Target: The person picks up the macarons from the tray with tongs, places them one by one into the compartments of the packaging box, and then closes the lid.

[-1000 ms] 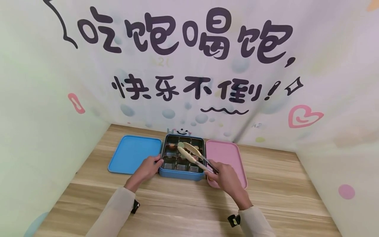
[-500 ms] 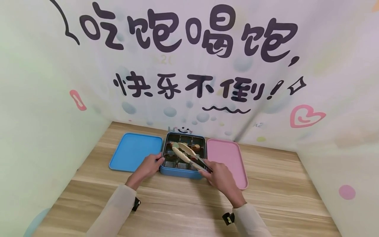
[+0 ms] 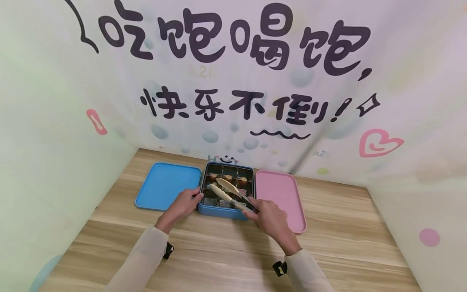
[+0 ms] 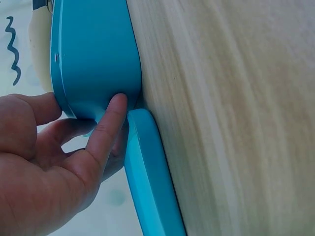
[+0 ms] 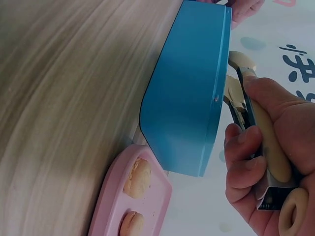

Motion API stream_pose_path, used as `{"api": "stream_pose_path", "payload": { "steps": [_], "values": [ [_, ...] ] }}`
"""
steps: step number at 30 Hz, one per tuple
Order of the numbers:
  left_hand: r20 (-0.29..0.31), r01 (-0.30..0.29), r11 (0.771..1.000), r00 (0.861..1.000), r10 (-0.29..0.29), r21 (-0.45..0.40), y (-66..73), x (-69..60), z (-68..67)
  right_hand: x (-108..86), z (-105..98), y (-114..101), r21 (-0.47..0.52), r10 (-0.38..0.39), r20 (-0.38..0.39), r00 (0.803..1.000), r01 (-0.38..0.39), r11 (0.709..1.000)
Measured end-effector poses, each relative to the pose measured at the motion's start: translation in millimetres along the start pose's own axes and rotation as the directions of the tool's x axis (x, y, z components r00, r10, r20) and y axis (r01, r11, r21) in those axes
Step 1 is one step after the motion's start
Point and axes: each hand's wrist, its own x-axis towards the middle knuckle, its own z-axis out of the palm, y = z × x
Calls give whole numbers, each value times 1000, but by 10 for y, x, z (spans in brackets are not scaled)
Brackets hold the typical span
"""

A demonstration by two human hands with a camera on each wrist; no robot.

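In the head view, my left hand (image 3: 185, 202) holds the front-left corner of a blue box (image 3: 222, 211). The left wrist view shows one finger (image 4: 106, 132) pressed along its wall and a digit at the rim. My right hand (image 3: 271, 218) grips food tongs (image 3: 233, 196) with beige tips, which reach low over the left and middle compartments. The tong arms stand apart; whatever lies beneath the tips is hard to make out. Brown macarons (image 3: 243, 179) sit in a row of the divided insert. The right wrist view shows fingers and thumb wrapped round the tong handles (image 5: 268, 142).
A flat blue lid (image 3: 168, 186) lies left of the box. To its right is a pink tray (image 3: 277, 184), with two macarons (image 5: 138, 179) visible in the right wrist view. Behind stands a printed wall (image 3: 233, 134); wooden tabletop (image 3: 219, 255) extends in front.
The tongs moved left and lower over the box. A greenish macaron between their tips earlier no longer shows there, and the tips look spread. My left hand stays at the box corner.
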Motion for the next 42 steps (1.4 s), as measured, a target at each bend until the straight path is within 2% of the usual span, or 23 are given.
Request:
{"api": "stream_pose_path", "payload": {
  "steps": [7, 12, 16, 21, 24, 34, 42],
  "values": [
    [6, 13, 1000, 1000, -13, -5, -8, 15, 8, -10, -26, 18, 30, 30, 2, 1000, -30, 999],
    [18, 1, 1000, 1000, -1, -13, 3, -8, -7, -28, -80, 110, 44, -42, -36, 998, 43, 998],
    [30, -14, 1000, 999, 15, -14, 15, -29, -19, -67, -127, 227, 47, -62, -76, 995, 66, 997],
    [20, 16, 999, 1000, -15, -28, -5, -1, -1, -128, -183, 388, 53, -57, -113, 992, 63, 997],
    [12, 15, 1000, 1000, -15, -21, -18, 9, 6, -171, -212, 493, 57, -75, -130, 989, 83, 995],
    [17, 5, 1000, 1000, -5, -23, -12, 13, 1, -358, -332, 837, 42, -72, -121, 990, 78, 996],
    [21, 20, 999, 1000, -19, -28, -18, 17, 4, -498, -389, 1111, 14, -115, -119, 986, 117, 993]
  ]
}}
